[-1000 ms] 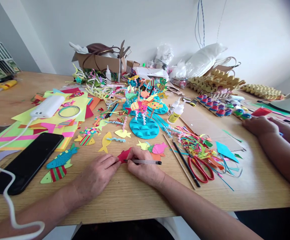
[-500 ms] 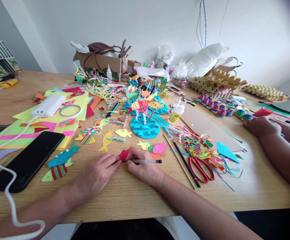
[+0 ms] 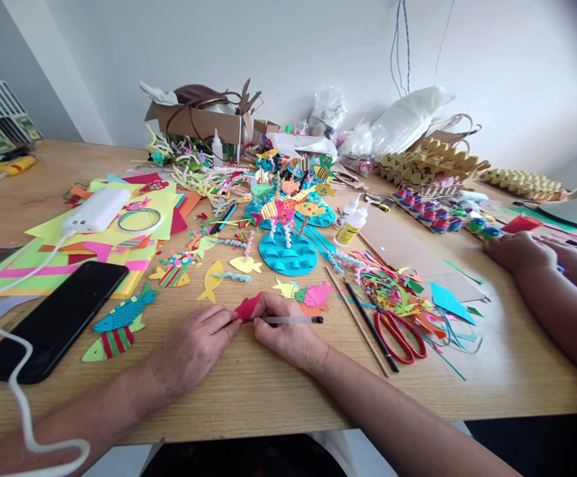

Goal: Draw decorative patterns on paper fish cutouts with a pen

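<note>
My right hand [image 3: 288,328] is closed on a pen [image 3: 291,320] with a clear barrel and dark end, its tip at a red paper fish [image 3: 247,307]. Fingers of my left hand [image 3: 196,344] are pressed together on the left end of that fish against the table. Part of the fish is hidden by my hands. Just beyond lie a yellow paper fish [image 3: 210,281] and a pink paper fish [image 3: 318,293]. To the left, a blue paper fish [image 3: 125,311] overlaps a striped green one [image 3: 112,344].
Red-handled scissors [image 3: 401,336], a black pencil [image 3: 372,328] and a wooden stick [image 3: 358,321] lie right of my hands. A phone [image 3: 52,321] with a white cable is at left. Glue bottles [image 3: 350,226] stand behind, beside a blue base [image 3: 288,253]. Another person's hands [image 3: 521,252] rest at right.
</note>
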`<action>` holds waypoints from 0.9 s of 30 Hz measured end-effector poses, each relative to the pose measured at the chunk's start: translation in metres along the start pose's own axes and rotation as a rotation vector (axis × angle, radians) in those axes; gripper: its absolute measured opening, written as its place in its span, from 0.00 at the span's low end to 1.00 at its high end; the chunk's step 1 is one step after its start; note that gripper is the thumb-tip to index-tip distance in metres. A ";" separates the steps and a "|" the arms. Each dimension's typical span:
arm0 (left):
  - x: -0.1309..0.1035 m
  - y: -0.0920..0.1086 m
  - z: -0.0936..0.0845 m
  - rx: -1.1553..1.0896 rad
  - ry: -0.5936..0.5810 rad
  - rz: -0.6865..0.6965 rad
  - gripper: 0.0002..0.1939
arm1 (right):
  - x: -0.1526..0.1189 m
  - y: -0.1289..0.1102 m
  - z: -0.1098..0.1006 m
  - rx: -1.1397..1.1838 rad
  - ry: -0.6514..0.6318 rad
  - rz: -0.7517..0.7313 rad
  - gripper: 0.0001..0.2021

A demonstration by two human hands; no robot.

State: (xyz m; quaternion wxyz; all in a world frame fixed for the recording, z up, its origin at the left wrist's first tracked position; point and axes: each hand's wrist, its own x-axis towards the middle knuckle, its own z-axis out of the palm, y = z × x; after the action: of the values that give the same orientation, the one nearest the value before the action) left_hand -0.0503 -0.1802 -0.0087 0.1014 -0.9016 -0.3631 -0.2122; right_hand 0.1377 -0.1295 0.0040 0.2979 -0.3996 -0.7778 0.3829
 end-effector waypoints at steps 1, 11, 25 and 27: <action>0.000 0.000 0.000 -0.002 0.000 0.003 0.17 | 0.000 0.000 0.000 0.000 -0.002 -0.001 0.06; -0.002 -0.001 0.001 0.004 -0.048 -0.004 0.17 | 0.000 0.000 -0.001 -0.020 -0.005 -0.004 0.06; 0.001 -0.001 -0.002 -0.002 -0.021 0.004 0.18 | -0.001 0.001 -0.002 0.000 -0.034 -0.011 0.07; 0.001 -0.001 -0.001 0.003 -0.018 0.002 0.18 | -0.001 0.000 -0.002 0.004 -0.037 -0.011 0.07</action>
State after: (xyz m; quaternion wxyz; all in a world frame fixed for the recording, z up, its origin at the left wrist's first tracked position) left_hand -0.0511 -0.1797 -0.0072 0.0998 -0.9037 -0.3633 -0.2035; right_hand 0.1396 -0.1299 0.0045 0.2864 -0.3874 -0.7846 0.3903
